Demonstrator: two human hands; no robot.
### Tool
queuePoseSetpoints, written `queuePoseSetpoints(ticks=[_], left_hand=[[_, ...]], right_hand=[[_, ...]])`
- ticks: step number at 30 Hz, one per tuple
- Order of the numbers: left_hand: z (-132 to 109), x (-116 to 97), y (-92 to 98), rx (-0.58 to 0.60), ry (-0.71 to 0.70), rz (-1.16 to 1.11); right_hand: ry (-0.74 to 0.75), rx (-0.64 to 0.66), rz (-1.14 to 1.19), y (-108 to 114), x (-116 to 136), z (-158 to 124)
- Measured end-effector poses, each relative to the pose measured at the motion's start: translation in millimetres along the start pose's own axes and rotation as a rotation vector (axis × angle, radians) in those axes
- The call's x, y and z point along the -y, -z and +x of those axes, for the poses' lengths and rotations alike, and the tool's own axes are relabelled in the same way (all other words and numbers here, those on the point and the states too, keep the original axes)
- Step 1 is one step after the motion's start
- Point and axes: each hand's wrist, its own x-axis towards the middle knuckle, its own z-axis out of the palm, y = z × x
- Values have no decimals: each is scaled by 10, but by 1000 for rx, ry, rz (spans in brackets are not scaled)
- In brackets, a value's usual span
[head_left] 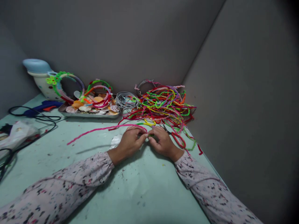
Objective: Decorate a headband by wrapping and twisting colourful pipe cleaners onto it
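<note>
My left hand (131, 140) pinches a long pink pipe cleaner (93, 129), whose free end stretches out to the left above the table. Close beside it, my right hand (163, 142) has its fingertips pressed together near the pink strand's end, with a bit of green showing between the hands. What exactly the right fingers grip is too small to tell. Just beyond the fingers are yellow and green strands (149, 123). Red-handled scissors (178, 140) lie beside my right hand. A shiny silvery piece (115, 141) lies by my left wrist.
A tangled heap of coloured pipe cleaners (163, 104) lies at the back, beside a wire coil (127, 100). Left of it, a metal tray (91, 115) holds shells and wrapped hoops. Farther left are a blue glue gun (39, 109), black cable, a plastic bag (20, 133) and a blue-topped container (42, 81).
</note>
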Motion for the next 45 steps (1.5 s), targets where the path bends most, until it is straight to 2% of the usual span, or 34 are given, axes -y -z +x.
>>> queuePoseSetpoints(ticks=[11, 34, 45], left_hand=[[11, -25, 7, 45, 23, -38], [17, -23, -9, 36, 121, -36], [25, -17, -22, 43, 161, -34]], right_hand=[[6, 12, 18, -22, -10, -9], [25, 75, -23, -19, 13, 19], [18, 60, -13, -33, 11, 15]])
